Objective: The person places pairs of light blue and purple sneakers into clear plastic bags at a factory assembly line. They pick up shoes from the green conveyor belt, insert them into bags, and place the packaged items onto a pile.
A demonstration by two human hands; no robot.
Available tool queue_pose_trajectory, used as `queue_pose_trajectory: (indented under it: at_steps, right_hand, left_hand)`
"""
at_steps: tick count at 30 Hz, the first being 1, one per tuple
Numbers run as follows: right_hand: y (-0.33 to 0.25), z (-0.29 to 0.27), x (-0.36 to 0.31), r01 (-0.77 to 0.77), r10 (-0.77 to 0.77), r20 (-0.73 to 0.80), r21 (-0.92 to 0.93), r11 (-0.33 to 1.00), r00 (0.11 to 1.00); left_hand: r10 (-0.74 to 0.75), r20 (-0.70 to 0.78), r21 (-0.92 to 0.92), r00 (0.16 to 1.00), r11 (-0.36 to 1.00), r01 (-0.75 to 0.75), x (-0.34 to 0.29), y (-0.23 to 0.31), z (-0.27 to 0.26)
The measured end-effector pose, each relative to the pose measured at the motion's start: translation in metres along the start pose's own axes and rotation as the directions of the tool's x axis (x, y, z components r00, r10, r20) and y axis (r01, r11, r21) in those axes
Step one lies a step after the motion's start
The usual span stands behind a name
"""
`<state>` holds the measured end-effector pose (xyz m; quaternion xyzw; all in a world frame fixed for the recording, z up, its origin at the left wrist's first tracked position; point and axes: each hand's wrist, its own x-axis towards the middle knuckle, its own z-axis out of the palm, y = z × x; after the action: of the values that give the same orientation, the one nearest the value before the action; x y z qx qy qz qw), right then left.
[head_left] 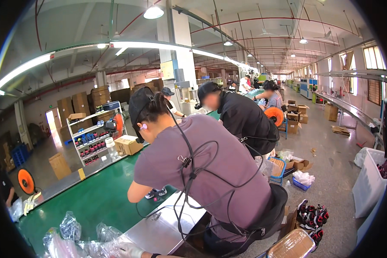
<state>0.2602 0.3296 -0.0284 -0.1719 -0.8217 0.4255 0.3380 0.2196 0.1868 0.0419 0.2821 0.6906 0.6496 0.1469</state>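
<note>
Station view: gloved hand at the clear bags.
Left to right: crumpled clear plastic bags (79, 241) lie on the green surface (94, 202); the gloved hand (129, 249) rests beside them, finger state unreadable, likely bagging; a co-worker (202, 172) bends over a steel plate (167, 225).

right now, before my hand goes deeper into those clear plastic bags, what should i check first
1. Left hand gloved and at the clear plastic bags: ok.
2. Grip on the bags: cannot tell, the fingers sit at the frame's edge.
3. Right hand visible: not ok, out of view.
4. Room on the metal plate: not ok, a co-worker in a purple shirt leans over it close by.
5. Shoes on the green belt apart from the bags: ok.
6. Belt stopped: cannot tell.
</note>
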Motion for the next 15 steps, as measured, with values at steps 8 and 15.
queue_pose_trajectory:
  at_steps: [8, 15]
  right_hand:
    - [0.011, 0.007, 0.009, 0.080, -0.079, 0.019, -0.022, 0.997, 0.997]
    - [0.020, 0.009, 0.007, 0.049, -0.049, 0.014, -0.020, 0.999, 0.999]
  left_hand:
    - [0.027, 0.012, 0.030, 1.000, 0.999, -0.027, 0.000, -0.002, -0.006]
    - [0.046, 0.029, 0.055, 0.999, 0.997, -0.048, 0.000, 0.000, -0.004]
